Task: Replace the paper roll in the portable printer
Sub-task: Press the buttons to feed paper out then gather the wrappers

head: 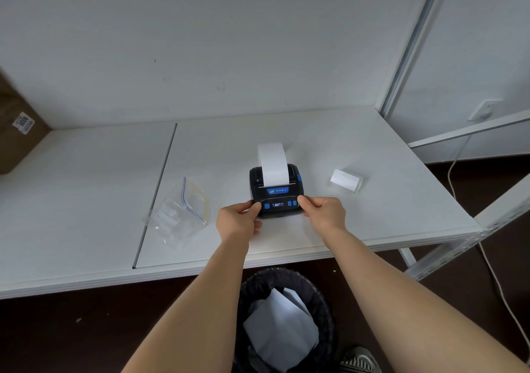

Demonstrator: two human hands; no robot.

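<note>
The white desk (372,200) carries everything, and the printer (276,191) serves as landmark, sitting near the front edge, right of the desk's seam. A brown box (17,126) stands far left of the printer against the wall. Below the printer, under the desk edge, a black bin (286,318) holds crumpled paper. The printer, black with blue buttons, lies flat with its control panel facing the person and its long axis running away from them. A white paper strip (272,163) rises from its slot and curls over toward the wall. A clear zip bag (183,212) lies left of the printer; a small paper roll (345,180) lies on its side to the right, apart from it. The left hand (238,219) grips the printer's near left corner with curled fingers (256,205); the right hand (324,212) likewise grips the near right corner, thumb on the panel edge.
</note>
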